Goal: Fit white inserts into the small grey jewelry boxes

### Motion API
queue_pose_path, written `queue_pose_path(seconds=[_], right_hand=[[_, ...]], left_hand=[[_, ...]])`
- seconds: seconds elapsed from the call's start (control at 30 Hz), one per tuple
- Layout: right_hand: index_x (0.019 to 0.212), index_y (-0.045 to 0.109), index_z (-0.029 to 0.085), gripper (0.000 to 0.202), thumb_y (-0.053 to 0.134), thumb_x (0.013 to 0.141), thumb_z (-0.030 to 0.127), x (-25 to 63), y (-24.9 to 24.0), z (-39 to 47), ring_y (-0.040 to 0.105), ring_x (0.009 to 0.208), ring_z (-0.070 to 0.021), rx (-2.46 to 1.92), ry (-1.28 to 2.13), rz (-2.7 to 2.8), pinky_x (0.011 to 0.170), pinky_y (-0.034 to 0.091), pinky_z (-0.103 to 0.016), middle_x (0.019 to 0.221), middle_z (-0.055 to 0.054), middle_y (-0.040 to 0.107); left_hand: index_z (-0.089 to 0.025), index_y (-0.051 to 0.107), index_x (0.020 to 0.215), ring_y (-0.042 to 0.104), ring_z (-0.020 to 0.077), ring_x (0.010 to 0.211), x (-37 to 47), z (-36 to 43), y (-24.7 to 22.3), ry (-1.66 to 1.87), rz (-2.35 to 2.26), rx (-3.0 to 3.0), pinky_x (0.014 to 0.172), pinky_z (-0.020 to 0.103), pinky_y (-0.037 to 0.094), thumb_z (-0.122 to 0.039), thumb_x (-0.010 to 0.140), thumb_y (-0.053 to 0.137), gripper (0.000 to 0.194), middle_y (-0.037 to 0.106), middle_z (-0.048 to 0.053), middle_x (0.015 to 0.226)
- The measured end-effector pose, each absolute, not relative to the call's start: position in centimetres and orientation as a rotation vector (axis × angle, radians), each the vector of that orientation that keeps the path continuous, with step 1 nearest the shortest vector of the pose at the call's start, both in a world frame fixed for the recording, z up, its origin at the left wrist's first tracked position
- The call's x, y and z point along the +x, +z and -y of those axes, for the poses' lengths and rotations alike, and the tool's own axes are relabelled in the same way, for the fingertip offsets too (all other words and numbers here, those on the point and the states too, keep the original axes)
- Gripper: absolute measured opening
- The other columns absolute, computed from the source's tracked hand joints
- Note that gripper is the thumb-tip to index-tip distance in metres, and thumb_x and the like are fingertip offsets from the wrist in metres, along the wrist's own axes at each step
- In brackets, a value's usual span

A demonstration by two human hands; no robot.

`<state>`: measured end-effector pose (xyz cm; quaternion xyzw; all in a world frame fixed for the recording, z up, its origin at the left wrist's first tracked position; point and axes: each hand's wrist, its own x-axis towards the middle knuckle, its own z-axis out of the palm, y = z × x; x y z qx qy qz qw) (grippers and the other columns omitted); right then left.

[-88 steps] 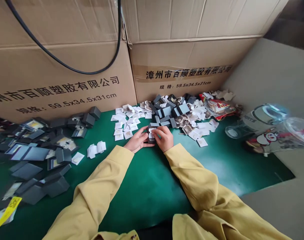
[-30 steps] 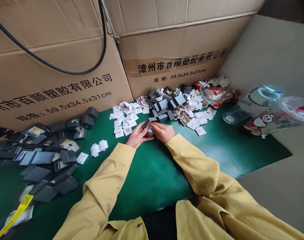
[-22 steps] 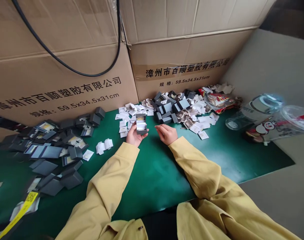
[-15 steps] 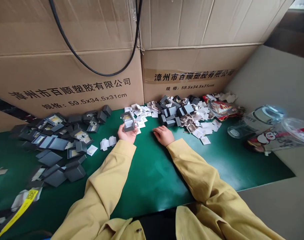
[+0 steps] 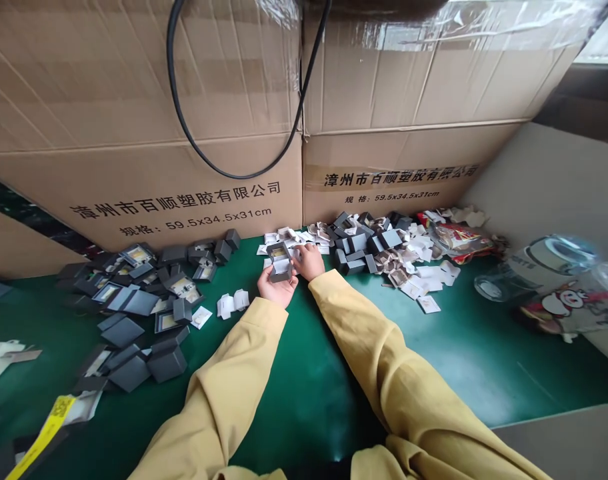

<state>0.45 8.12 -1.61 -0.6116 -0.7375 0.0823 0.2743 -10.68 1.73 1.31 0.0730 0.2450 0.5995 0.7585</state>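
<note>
My left hand (image 5: 275, 291) holds a small grey hinged box (image 5: 280, 260), lid open, with a pale insert showing inside. My right hand (image 5: 309, 261) sits just right of the box, fingers curled and touching its edge, over loose white cards (image 5: 284, 235). Both arms wear yellow sleeves. Right of my hands lies a heap of grey boxes and white inserts (image 5: 379, 247) on the green table (image 5: 434, 353).
Many open and shut grey boxes (image 5: 139, 300) are spread at the left. Two folded white pieces (image 5: 233, 303) lie near my left wrist. Large cardboard cartons (image 5: 184, 180) with a black cable wall the back. A clear plastic cup (image 5: 559, 280) and a red snack bag (image 5: 459, 235) lie at the right.
My left hand lifted the open grey box from between both hands, swung it left, then brought it back. My right hand rose from the table to meet the box.
</note>
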Motion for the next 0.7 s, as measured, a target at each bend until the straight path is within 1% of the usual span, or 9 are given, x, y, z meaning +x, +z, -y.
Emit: queue_pose_path(seconds=[0.17, 0.23, 0.33, 0.4, 0.5, 0.6, 0.7], right_hand=[[0.108, 0.055, 0.018, 0.036, 0.057, 0.074, 0.028, 0.5, -1.9, -8.0, 0.045, 0.091, -0.0236, -1.636, 0.252, 1.953, 0.073, 0.037, -0.032, 0.096, -0.009, 0.056], [0.102, 0.056, 0.016, 0.029, 0.055, 0.075, 0.025, 0.6, -1.7, -7.9, 0.046, 0.089, -0.0221, -1.607, 0.24, 1.935, 0.073, 0.037, -0.032, 0.094, -0.008, 0.057], [0.089, 0.056, 0.016, 0.014, 0.048, 0.079, 0.021, 1.1, -1.5, -7.0, 0.045, 0.088, -0.0205, -1.539, 0.19, 1.907, 0.078, 0.036, -0.032, 0.09, -0.008, 0.057], [0.082, 0.055, 0.016, 0.011, 0.045, 0.081, 0.021, 1.9, -1.6, -5.7, 0.045, 0.086, -0.0201, -1.444, 0.115, 1.824, 0.078, 0.037, -0.032, 0.086, -0.007, 0.056], [0.077, 0.052, 0.018, 0.011, 0.043, 0.082, 0.023, 3.9, -1.7, -3.0, 0.045, 0.079, -0.0186, -1.325, 0.022, 1.633, 0.074, 0.039, -0.032, 0.077, -0.005, 0.054], [0.078, 0.05, 0.019, 0.013, 0.042, 0.084, 0.026, 6.1, -1.5, -0.8, 0.047, 0.077, -0.0171, -1.371, 0.028, 1.55, 0.072, 0.042, -0.031, 0.076, -0.005, 0.052], [0.086, 0.051, 0.017, 0.02, 0.035, 0.088, 0.028, 7.7, -1.3, 0.0, 0.051, 0.078, -0.0153, -1.43, 0.078, 1.539, 0.069, 0.046, -0.027, 0.083, -0.008, 0.052]], left_hand=[[-0.009, 0.06, 0.088, 0.059, 0.0158, 0.06, -10.8, -1.8, 0.9, 1.261, -0.481, 0.152, 0.049, 0.024, 0.044, -0.03, 0.075, 0.041, 0.031, 0.064, 0.011, 0.078], [-0.009, 0.06, 0.089, 0.06, 0.0162, 0.062, -10.9, -1.6, 0.9, 1.245, -0.463, 0.167, 0.05, 0.024, 0.045, -0.029, 0.076, 0.041, 0.031, 0.064, 0.011, 0.08], [-0.01, 0.059, 0.096, 0.062, 0.0181, 0.067, -10.9, -1.3, 1.1, 1.225, -0.456, 0.247, 0.051, 0.025, 0.046, -0.029, 0.077, 0.043, 0.03, 0.065, 0.011, 0.086], [-0.012, 0.057, 0.102, 0.063, 0.0198, 0.072, -10.8, -1.1, 1.2, 1.174, -0.46, 0.321, 0.048, 0.024, 0.045, -0.029, 0.079, 0.044, 0.031, 0.064, 0.012, 0.092], [-0.017, 0.053, 0.11, 0.064, 0.0205, 0.077, -10.4, -1.0, 1.0, 1.04, -0.491, 0.405, 0.044, 0.02, 0.043, -0.03, 0.082, 0.045, 0.033, 0.064, 0.013, 0.098], [-0.02, 0.051, 0.112, 0.065, 0.0206, 0.078, -9.8, -1.0, 0.7, 0.953, -0.588, 0.469, 0.046, 0.021, 0.048, -0.029, 0.082, 0.048, 0.031, 0.063, 0.012, 0.102], [-0.021, 0.052, 0.109, 0.065, 0.0231, 0.079, -9.3, -1.0, 0.6, 0.878, -0.682, 0.547, 0.05, 0.027, 0.053, -0.024, 0.079, 0.052, 0.03, 0.063, 0.012, 0.102]])
